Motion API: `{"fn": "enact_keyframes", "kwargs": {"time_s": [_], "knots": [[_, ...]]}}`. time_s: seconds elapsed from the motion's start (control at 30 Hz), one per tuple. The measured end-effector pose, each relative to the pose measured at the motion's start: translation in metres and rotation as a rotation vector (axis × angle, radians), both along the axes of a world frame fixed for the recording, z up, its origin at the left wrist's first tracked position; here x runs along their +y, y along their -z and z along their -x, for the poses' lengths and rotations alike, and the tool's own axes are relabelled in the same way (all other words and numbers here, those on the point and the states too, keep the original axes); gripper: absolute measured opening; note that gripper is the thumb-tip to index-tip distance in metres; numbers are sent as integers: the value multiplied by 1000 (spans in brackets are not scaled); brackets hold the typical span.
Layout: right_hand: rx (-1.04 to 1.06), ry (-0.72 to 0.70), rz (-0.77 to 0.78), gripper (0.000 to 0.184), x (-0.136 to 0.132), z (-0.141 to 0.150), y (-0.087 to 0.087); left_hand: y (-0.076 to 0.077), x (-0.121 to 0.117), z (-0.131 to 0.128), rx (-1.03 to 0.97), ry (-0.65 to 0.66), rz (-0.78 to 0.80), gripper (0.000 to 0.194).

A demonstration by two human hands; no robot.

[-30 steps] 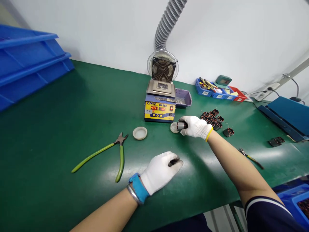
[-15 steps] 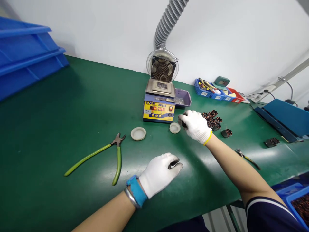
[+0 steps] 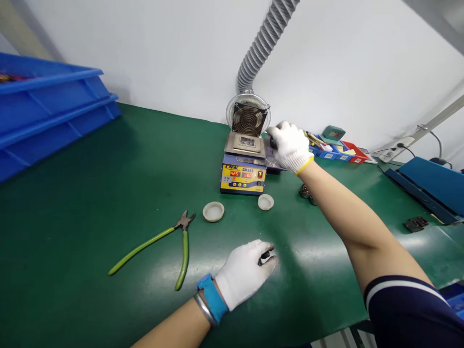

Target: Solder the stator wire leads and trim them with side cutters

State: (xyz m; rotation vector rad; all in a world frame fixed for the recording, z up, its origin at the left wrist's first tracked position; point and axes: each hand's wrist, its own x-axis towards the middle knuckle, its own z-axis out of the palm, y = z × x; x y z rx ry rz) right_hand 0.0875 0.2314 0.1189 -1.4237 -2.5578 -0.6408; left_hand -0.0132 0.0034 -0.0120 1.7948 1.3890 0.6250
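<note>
My right hand [image 3: 288, 145], in a white glove, is raised at the right edge of the yellow-and-blue solder pot [image 3: 243, 179]. Its fingers are closed around a wound motor stator [image 3: 273, 142], mostly hidden by the glove. On the pot's top sits a small square of solder [image 3: 247, 142]. My left hand [image 3: 250, 273], also gloved, rests on the table with curled fingers around something dark that I cannot make out. Two shallow white dishes, a left one [image 3: 213, 211] and a right one [image 3: 266, 202], lie before the pot. Green-handled cutting pliers [image 3: 184, 222] lie spread to the left.
Stacked blue crates [image 3: 54, 116] stand at the far left. A fume hose [image 3: 266, 43] with a fan rises behind the pot. A purple tray [image 3: 272, 163] and more stators [image 3: 306, 192] are partly behind my right arm. Small bins [image 3: 353, 151] line the wall.
My right hand has lifted the stator from the right dish up and back to the solder pot's right edge. My left hand stays on the table; the view has shifted a little.
</note>
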Motion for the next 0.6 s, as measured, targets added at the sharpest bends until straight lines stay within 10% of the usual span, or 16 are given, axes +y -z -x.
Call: {"fn": "enact_keyframes", "kwargs": {"time_s": [0.23, 0.6], "knots": [[-34, 38, 99, 36, 44, 60, -9, -2, -1, 3, 8, 29, -20, 34], [372, 101, 264, 37, 71, 52, -11, -2, -2, 4, 36, 37, -32, 32]]}}
